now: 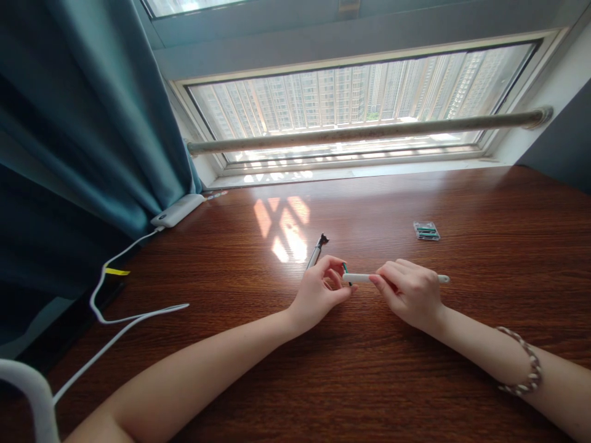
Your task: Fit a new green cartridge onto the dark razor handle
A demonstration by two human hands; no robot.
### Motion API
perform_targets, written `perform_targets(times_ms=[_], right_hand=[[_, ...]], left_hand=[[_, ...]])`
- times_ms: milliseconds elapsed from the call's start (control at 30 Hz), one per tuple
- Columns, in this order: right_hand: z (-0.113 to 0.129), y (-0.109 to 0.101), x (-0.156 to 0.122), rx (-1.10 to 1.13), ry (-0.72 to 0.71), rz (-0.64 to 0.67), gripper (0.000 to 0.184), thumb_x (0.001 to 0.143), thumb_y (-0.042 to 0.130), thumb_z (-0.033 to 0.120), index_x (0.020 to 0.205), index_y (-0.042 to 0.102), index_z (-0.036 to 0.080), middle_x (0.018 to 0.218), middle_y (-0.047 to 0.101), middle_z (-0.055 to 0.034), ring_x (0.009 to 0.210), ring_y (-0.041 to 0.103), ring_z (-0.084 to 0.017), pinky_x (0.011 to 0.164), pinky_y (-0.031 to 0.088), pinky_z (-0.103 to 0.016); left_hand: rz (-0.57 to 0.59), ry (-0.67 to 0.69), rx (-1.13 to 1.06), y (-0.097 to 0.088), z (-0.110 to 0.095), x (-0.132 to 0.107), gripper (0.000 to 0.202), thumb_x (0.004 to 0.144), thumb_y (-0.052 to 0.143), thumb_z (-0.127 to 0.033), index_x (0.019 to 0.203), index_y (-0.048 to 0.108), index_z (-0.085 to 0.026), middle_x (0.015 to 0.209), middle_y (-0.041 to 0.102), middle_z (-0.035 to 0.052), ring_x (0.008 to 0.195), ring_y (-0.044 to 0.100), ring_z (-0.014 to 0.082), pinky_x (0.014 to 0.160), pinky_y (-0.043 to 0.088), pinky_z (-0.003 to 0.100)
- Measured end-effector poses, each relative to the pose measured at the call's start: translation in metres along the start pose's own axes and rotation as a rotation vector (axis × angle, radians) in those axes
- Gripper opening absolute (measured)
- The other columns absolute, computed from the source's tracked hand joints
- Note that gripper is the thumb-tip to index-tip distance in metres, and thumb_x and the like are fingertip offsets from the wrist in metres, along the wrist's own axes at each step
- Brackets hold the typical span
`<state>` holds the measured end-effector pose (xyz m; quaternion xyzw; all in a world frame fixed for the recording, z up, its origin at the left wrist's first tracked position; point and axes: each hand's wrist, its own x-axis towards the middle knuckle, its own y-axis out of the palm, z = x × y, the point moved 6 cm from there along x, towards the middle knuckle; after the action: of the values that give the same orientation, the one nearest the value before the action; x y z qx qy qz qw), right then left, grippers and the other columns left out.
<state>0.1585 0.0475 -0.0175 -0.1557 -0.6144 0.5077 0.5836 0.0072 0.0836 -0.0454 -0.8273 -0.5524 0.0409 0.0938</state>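
Observation:
My right hand (pixel 410 292) is closed around a slim white handle (pixel 357 278) that lies level just above the wooden table (pixel 323 381); its far tip sticks out past my knuckles. My left hand (pixel 321 289) pinches a small green piece (pixel 345 267) at the handle's left end, thumb and fingers curled. Behind my left hand a silver handle with a dark head (pixel 317 249) lies on the table.
A small clear packet with green parts (pixel 426 231) lies to the right rear. A white power bank (pixel 178 210) with a white cable (pixel 120 317) sits at the left by a teal curtain (pixel 83 123). A window and a rail (pixel 369 131) run along the back.

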Motion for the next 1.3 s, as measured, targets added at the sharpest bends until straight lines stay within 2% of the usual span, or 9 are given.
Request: perform_targets(times_ms=[133,267,400,600,800,900,967,1167,1300], right_hand=[[0.001,0.000,0.000,-0.060,-0.011,-0.008,0.032,0.086,0.044,0.033,0.061,0.055,0.017,0.058,0.054,-0.0011,0.060,0.046,-0.012,0.058,0.024,-0.026],[-0.008,0.002,0.000,-0.093,0.077,-0.037,0.032,0.087,0.043,0.036,0.064,0.057,0.018,0.057,0.055,-0.0005,0.058,0.047,-0.011,0.055,0.022,-0.025],[-0.016,0.005,0.000,-0.007,0.166,-0.007,0.036,0.088,0.040,0.039,0.064,0.058,0.018,0.056,0.054,-0.0005,0.056,0.048,-0.011,0.054,0.023,-0.024],[-0.008,0.006,0.001,0.224,0.082,0.048,0.037,0.089,0.036,0.036,0.064,0.055,0.016,0.055,0.051,-0.0008,0.053,0.046,-0.010,0.055,0.027,-0.022],[-0.014,0.006,0.000,0.263,0.170,0.029,0.038,0.090,0.033,0.036,0.062,0.050,0.016,0.054,0.049,0.0002,0.051,0.044,-0.009,0.053,0.026,-0.022],[-0.008,0.008,0.000,0.342,0.074,0.074,0.036,0.091,0.031,0.034,0.067,0.052,0.016,0.057,0.051,-0.0004,0.053,0.046,-0.009,0.055,0.028,-0.021],[-0.006,0.010,-0.001,0.318,0.050,0.089,0.037,0.091,0.030,0.035,0.068,0.053,0.016,0.058,0.052,-0.0008,0.053,0.046,-0.010,0.055,0.029,-0.021],[-0.021,0.014,-0.001,0.073,0.226,0.077,0.042,0.091,0.030,0.040,0.060,0.048,0.017,0.053,0.051,0.0003,0.049,0.046,-0.010,0.050,0.023,-0.023],[-0.019,0.011,-0.001,0.198,0.206,0.044,0.040,0.091,0.028,0.038,0.066,0.051,0.017,0.053,0.050,0.0005,0.050,0.046,-0.010,0.052,0.026,-0.022]], left_hand=[[-0.008,0.015,0.009,-0.001,0.000,0.000,0.034,0.066,0.066,-0.030,0.092,0.047,-0.017,0.068,0.049,-0.0034,0.055,0.046,0.0059,0.047,0.037,0.016],[-0.010,0.018,-0.008,-0.002,-0.002,0.000,0.035,0.067,0.065,-0.031,0.093,0.048,-0.017,0.070,0.050,-0.0026,0.056,0.045,0.0057,0.046,0.037,0.016],[0.007,0.020,-0.046,-0.002,-0.003,0.000,0.035,0.065,0.067,-0.032,0.092,0.050,-0.017,0.071,0.050,-0.0019,0.057,0.046,0.0063,0.047,0.038,0.016],[0.049,0.010,-0.166,-0.002,0.000,0.005,0.039,0.061,0.071,-0.025,0.094,0.051,-0.018,0.086,0.054,0.0019,0.065,0.049,0.0082,0.055,0.043,0.020],[0.104,0.006,-0.241,-0.001,0.003,0.008,0.040,0.059,0.072,-0.020,0.093,0.051,-0.018,0.087,0.053,0.0009,0.067,0.050,0.0080,0.059,0.042,0.021],[0.107,-0.003,-0.293,-0.001,0.004,0.009,0.040,0.059,0.071,-0.019,0.093,0.050,-0.019,0.088,0.054,0.0012,0.067,0.050,0.0080,0.057,0.042,0.020],[0.108,-0.012,-0.319,-0.001,0.004,0.009,0.042,0.058,0.072,-0.018,0.093,0.050,-0.019,0.087,0.054,0.0013,0.066,0.050,0.0078,0.057,0.042,0.020],[0.123,-0.023,-0.341,0.000,0.003,0.009,0.043,0.057,0.074,-0.019,0.091,0.047,-0.019,0.088,0.056,0.0019,0.069,0.053,0.0095,0.060,0.042,0.021],[0.123,-0.012,-0.340,0.000,0.000,0.008,0.040,0.060,0.072,-0.020,0.090,0.046,-0.019,0.092,0.056,0.0021,0.070,0.053,0.0090,0.060,0.043,0.022]])
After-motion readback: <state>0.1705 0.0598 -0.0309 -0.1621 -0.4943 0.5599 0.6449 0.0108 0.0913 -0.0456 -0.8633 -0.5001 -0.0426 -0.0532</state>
